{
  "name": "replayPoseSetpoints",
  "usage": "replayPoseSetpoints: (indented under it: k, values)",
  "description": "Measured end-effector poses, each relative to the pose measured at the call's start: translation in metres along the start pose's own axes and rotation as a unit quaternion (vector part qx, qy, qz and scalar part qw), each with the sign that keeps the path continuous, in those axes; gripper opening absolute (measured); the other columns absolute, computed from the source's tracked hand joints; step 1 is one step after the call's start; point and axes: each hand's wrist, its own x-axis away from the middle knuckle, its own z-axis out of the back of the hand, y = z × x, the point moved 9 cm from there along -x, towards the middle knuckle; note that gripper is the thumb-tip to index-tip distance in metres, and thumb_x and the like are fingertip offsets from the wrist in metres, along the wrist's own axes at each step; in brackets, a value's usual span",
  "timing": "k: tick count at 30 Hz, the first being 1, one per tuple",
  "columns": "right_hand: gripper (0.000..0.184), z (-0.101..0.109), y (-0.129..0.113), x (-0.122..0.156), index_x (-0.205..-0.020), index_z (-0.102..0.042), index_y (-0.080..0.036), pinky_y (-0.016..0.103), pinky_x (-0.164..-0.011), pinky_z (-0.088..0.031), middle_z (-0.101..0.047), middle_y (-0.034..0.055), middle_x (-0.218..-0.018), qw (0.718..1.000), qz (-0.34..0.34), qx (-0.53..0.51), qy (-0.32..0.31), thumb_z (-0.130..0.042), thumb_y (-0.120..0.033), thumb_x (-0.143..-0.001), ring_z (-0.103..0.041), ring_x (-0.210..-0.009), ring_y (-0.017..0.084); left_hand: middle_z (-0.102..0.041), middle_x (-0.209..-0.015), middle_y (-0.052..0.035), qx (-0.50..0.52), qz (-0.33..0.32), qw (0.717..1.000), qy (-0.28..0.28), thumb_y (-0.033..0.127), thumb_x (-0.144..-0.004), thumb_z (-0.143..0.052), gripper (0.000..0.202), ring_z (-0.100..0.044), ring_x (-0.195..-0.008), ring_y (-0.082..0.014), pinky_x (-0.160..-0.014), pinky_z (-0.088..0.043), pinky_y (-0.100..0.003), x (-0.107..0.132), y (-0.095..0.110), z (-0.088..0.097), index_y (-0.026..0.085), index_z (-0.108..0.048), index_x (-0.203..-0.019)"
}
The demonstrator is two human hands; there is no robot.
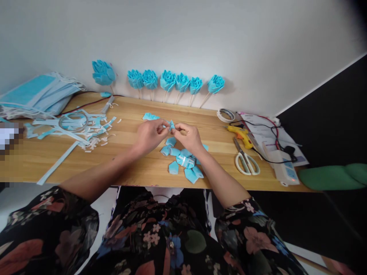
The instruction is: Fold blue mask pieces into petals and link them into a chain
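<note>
Between my fingertips is a small folded blue fabric piece [171,125], pinched from both sides above the wooden table. My left hand [151,133] grips its left side with thumb and fingers closed. On the other side my right hand [187,134] pinches it the same way. Just below my hands lie several blue folded fabric petals [173,167], some partly behind my right forearm. A strip of blue petals [150,116] rests behind my left hand.
Blue fabric flowers on sticks [168,80] lean on the wall. Face masks [31,91] and fabric scraps [74,126] lie left. At right are a tape roll [220,114], a yellow glue gun [242,135], scissors [244,158], a power strip [283,168] with cables and a green object [329,177].
</note>
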Motion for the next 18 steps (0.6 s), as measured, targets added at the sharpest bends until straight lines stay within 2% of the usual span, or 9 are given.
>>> replayPoseSetpoints:
  k: [7, 10, 12, 14, 16, 18]
  values:
    - [0.017, -0.001, 0.003, -0.001, -0.071, -0.065, -0.021, 0.027, -0.072, -0.045, -0.065, -0.0005, -0.07, 1.0, -0.008, -0.02, -0.006, -0.061, -0.034, -0.081, -0.058, -0.071, 0.015, -0.056, -0.056, 0.0021, 0.008, 0.009, 1.0, 0.009, 0.03, -0.082, -0.057, 0.019, -0.048, -0.053, -0.0121, -0.054, -0.032, -0.026, -0.002, -0.002, 0.0, 0.019, -0.072, -0.084]
    - [0.021, 0.003, 0.014, -0.004, -0.069, -0.064, -0.021, 0.027, -0.069, -0.044, -0.063, -0.0011, -0.068, 0.998, -0.032, -0.046, -0.001, -0.061, -0.038, -0.081, -0.056, -0.067, 0.014, -0.058, -0.058, 0.0015, 0.02, 0.033, 0.999, 0.029, 0.032, -0.082, -0.057, 0.019, -0.049, -0.054, -0.0125, -0.054, -0.033, -0.026, -0.004, -0.006, 0.017, 0.019, -0.071, -0.084]
    - [0.023, 0.007, 0.025, -0.006, -0.069, -0.064, -0.021, 0.027, -0.067, -0.044, -0.064, -0.0012, -0.067, 0.994, -0.062, -0.084, 0.012, -0.062, -0.04, -0.081, -0.055, -0.066, 0.013, -0.062, -0.061, 0.0005, 0.018, 0.044, 0.997, 0.053, 0.035, -0.082, -0.057, 0.02, -0.052, -0.057, -0.0136, -0.055, -0.036, -0.027, -0.005, -0.011, 0.04, 0.02, -0.07, -0.082]
    - [0.023, 0.011, 0.033, -0.007, -0.069, -0.064, -0.021, 0.027, -0.07, -0.045, -0.067, -0.0006, -0.07, 0.987, -0.088, -0.131, 0.026, -0.062, -0.04, -0.08, -0.057, -0.068, 0.013, -0.065, -0.066, -0.0003, -0.009, 0.058, 0.994, 0.09, 0.038, -0.081, -0.058, 0.02, -0.056, -0.062, -0.0155, -0.058, -0.039, -0.028, -0.005, -0.024, 0.073, 0.022, -0.069, -0.082]
    - [0.022, 0.013, 0.035, -0.007, -0.068, -0.064, -0.021, 0.027, -0.074, -0.046, -0.069, 0.0001, -0.072, 0.98, -0.101, -0.17, 0.034, -0.063, -0.04, -0.079, -0.058, -0.07, 0.013, -0.067, -0.072, -0.0018, -0.064, 0.087, 0.987, 0.119, 0.041, -0.082, -0.057, 0.023, -0.06, -0.065, -0.0182, -0.062, -0.042, -0.031, -0.002, -0.048, 0.109, 0.022, -0.07, -0.084]
    - [0.022, 0.012, 0.034, -0.007, -0.067, -0.064, -0.021, 0.028, -0.076, -0.047, -0.069, 0.0005, -0.072, 0.975, -0.105, -0.193, 0.034, -0.065, -0.04, -0.078, -0.057, -0.07, 0.013, -0.065, -0.069, -0.0038, -0.148, 0.112, 0.975, 0.124, 0.048, -0.084, -0.054, 0.029, -0.062, -0.068, -0.0229, -0.062, -0.041, -0.036, 0.001, -0.078, 0.139, 0.024, -0.07, -0.083]
